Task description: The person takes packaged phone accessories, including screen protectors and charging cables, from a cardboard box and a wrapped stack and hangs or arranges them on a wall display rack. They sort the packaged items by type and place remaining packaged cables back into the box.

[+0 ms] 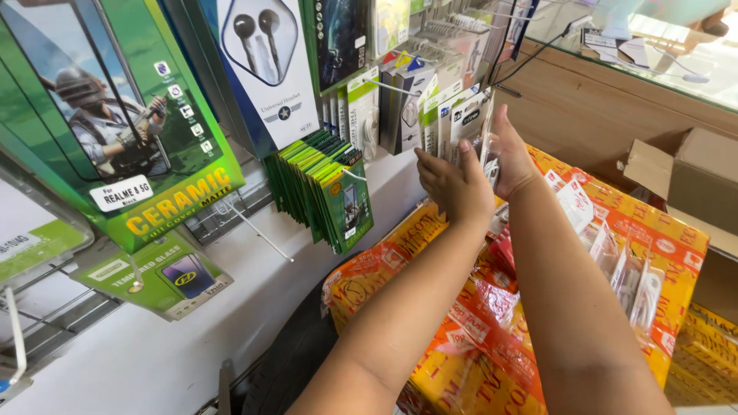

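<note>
I see one big orange-and-red printed sack [492, 338] below my two arms. My left hand [455, 183] and right hand [511, 157] each pinch one clear accessory packet [470, 127], held up at the wall hooks [400, 88].

A large green screen-protector box [115, 131] hangs at the upper left, with a smaller green tempered-glass packet [165, 278] on a hook just below it. To their right hangs a blue and white earphone box [265, 69], and under it a row of green packets [327, 188] on one peg. A bare white peg [257, 230] sticks out from the wall panel [154, 346]. Below lie orange and yellow plastic-wrapped bundles [477, 346], with small clear accessory packets [630, 269] on top. An open cardboard box [692, 169] sits right, under a glass counter [653, 54].
</note>
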